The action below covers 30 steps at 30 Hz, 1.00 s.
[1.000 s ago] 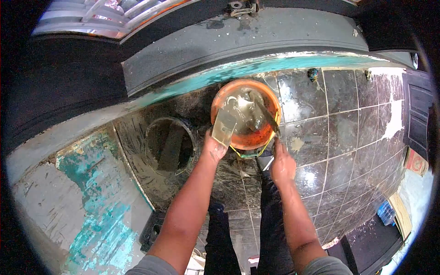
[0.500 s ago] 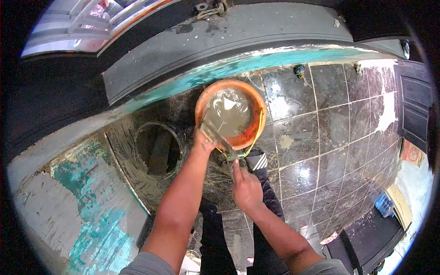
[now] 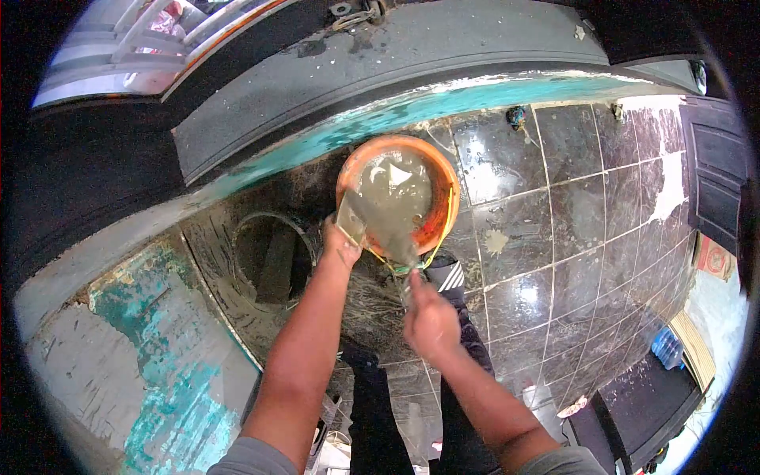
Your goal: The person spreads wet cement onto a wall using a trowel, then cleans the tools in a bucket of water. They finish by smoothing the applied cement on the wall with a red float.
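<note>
The left hand (image 3: 340, 245) clamps a flat board (image 3: 351, 215) at the seven o'clock rim of the orange bowl (image 3: 440, 170), and the right hand (image 3: 431, 317), fisted on a trowel (image 3: 400, 247) at six o'clock, risks slopping wet grey mix onto the tiles (image 3: 554, 222) if either tilts.

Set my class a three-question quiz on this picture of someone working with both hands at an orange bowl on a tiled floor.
1. True or false: the left hand holds a flat scraper at the rim of the orange bowl.
2. What is in the bowl? A: dry sand. B: wet grey mix. C: clear water.
3. Fill the gap: the right hand grips a ____ whose blade reaches over the bowl's near rim.

Key
1. True.
2. B.
3. Trowel.
</note>
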{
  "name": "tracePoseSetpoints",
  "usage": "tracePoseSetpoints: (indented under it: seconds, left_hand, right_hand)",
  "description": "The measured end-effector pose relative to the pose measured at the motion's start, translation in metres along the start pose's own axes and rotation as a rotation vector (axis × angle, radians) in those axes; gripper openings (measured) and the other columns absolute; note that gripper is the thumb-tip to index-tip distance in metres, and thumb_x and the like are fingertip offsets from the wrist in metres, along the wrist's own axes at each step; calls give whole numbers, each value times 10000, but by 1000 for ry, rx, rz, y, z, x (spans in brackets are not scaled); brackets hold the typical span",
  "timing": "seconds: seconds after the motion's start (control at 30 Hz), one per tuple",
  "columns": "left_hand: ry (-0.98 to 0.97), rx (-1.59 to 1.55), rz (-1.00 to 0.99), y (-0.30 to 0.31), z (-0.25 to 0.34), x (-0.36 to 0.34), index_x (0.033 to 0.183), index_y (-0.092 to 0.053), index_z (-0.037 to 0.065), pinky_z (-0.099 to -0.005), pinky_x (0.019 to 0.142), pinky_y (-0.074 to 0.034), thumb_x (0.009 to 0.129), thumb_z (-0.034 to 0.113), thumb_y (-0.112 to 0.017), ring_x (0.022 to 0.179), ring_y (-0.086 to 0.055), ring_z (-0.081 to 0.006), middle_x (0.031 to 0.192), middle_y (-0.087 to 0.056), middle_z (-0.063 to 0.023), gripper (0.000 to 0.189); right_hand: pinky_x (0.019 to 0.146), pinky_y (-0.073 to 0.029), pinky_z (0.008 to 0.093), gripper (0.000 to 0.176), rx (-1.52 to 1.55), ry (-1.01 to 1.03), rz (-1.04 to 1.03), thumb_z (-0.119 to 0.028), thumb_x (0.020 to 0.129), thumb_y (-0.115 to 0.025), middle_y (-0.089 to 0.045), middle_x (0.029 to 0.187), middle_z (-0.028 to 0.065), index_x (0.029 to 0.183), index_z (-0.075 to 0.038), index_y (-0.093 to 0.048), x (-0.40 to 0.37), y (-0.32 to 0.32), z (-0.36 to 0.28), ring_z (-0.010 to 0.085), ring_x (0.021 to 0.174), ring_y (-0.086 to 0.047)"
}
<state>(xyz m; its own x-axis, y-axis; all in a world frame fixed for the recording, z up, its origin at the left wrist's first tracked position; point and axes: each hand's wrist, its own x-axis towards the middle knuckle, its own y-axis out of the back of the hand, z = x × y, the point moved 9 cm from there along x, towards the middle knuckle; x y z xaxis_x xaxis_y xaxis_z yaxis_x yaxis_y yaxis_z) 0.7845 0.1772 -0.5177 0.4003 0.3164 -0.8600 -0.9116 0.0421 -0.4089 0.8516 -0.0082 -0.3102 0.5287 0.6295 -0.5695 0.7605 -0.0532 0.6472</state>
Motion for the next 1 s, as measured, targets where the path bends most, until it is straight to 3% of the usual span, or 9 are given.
tracePoseSetpoints:
  seconds: [0.2, 0.3, 0.4, 0.43, 0.53, 0.6, 0.7, 0.87, 1.0]
  left_hand:
    - [47, -124, -46, 21, 17, -26, 979, -640, 97, -333, 596, -579, 973, 252, -441, 724, -666, -201, 889, -663, -39, 252]
    - [46, -135, 72, 34, 17, -39, 985, -644, 131, -336, 560, -545, 970, 263, -438, 727, -656, -202, 896, -661, -22, 245]
    - [48, -97, 29, 43, 20, -35, 999, -642, 149, -344, 573, -530, 972, 285, -426, 760, -650, -198, 924, -659, -13, 257]
    - [49, -72, -3, 49, 18, -32, 1005, -640, 154, -347, 579, -526, 973, 294, -421, 772, -648, -197, 935, -658, -10, 262]
    - [-54, 59, 200, 52, 15, -26, 1070, -636, 138, -386, 670, -549, 974, 305, -413, 858, -655, -212, 1001, -664, -29, 294]
    - [-24, 19, 147, 47, -6, -10, 1115, -631, 125, -409, 726, -554, 973, 316, -437, 905, -656, -230, 1039, -666, -45, 307]
    - [50, -92, -38, 6, -26, -6, 1158, -615, 86, -402, 816, -542, 987, 328, -469, 987, -642, -225, 1096, -655, -71, 331]
    - [353, -315, -475, -28, -54, 5, 1166, -627, 98, -488, 843, -547, 959, 389, -518, 1046, -637, -271, 1148, -659, -100, 374]
    - [178, -156, 13, -27, -45, -7, 1092, -659, 94, -438, 631, -584, 961, 399, -500, 857, -693, -254, 1000, -705, -72, 368]
  right_hand:
    - [861, -552, 446, 310, -188, -250, -423, -107, 822, -606, -656, 1152, 248, 1110, -29, -691, 113, -37, 64, 353, 1022, -672]
    - [878, -543, 448, 274, -199, -215, -378, -165, 814, -610, -666, 1124, 253, 1019, -30, -730, 142, -75, 81, 372, 1032, -664]
    - [884, -534, 455, 368, 20, 10, -282, -185, 787, -616, -674, 1072, 260, 1091, 12, -684, 154, -109, 92, 406, 1019, -653]
    - [889, -523, 466, 460, 174, 3, -101, -160, 745, -633, -657, 1081, 275, 1157, 45, -623, 139, -88, 92, 443, 988, -641]
    - [858, -530, 478, 542, 248, 29, -117, -140, 745, -659, -627, 1146, 283, 1247, 41, -561, 83, -40, 58, 451, 949, -644]
    - [754, -547, 481, 563, 156, 85, 52, -139, 773, -663, -641, 1075, 237, 1299, 22, -542, 42, -9, 29, 425, 830, -660]
    - [676, -532, 473, 603, -54, 152, 9, -118, 810, -645, -620, 937, 212, 1378, -3, -478, 5, 9, -9, 390, 753, -640]
    - [639, -530, 475, 621, -66, 71, 127, -110, 811, -639, -617, 911, 197, 1390, 9, -451, 25, 7, 28, 384, 690, -631]
    - [636, -527, 475, 610, -105, 85, 65, -119, 809, -635, -625, 897, 187, 1378, 19, -464, 10, 3, 17, 372, 677, -631]
